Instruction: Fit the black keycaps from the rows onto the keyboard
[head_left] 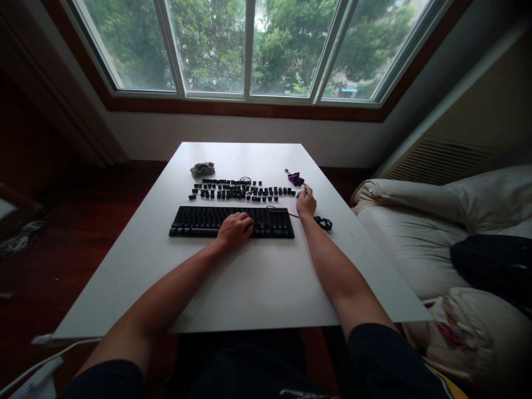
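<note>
A black keyboard (pixel 199 220) lies on the white table (pixel 257 277), and my left hand (pixel 235 230) rests curled on its right-centre part. Behind the keyboard, several loose black keycaps (pixel 241 190) are laid out in rows. My right hand (pixel 306 203) is at the right end of those rows, its fingers pinched around something small that I cannot make out. A small purple tool (pixel 295 178) lies just beyond that hand.
A crumpled grey cloth (pixel 202 168) sits at the back left of the keycaps. The keyboard's coiled black cable (pixel 323 223) lies right of the keyboard. A cushioned white sofa (pixel 449 238) stands against the table's right side. Windows span the far wall.
</note>
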A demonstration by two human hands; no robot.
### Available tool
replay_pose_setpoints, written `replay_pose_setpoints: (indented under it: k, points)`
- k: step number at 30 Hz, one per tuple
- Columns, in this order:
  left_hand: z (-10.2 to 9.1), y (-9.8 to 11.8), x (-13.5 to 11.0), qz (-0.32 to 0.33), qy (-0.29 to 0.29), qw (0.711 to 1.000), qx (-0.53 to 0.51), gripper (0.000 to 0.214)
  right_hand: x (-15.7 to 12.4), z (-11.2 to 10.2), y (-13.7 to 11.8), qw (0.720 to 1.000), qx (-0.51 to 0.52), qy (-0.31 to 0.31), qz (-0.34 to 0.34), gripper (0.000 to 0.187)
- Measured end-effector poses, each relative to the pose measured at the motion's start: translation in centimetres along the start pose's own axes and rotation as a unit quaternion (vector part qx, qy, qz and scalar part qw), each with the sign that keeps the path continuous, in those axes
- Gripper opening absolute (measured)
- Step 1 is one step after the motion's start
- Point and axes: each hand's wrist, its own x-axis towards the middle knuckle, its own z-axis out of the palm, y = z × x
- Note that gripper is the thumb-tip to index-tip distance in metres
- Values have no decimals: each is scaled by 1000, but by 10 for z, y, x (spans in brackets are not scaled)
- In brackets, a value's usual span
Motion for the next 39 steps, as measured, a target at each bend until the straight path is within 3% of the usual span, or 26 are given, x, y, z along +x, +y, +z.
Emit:
replay_pose_setpoints:
  k: [14,30,39]
  points:
    - [0,-1,1,12,-9,1000,3,18,0,5,2,999,14,-18,-26,39]
    - [1,-1,0,12,-7,1000,0,19,-1,-5,-5,998,66,16,10,39]
    - [-1,1,1,4,-12,1000,-3,19,-2,-5,-6,999,35,-9,4,39]
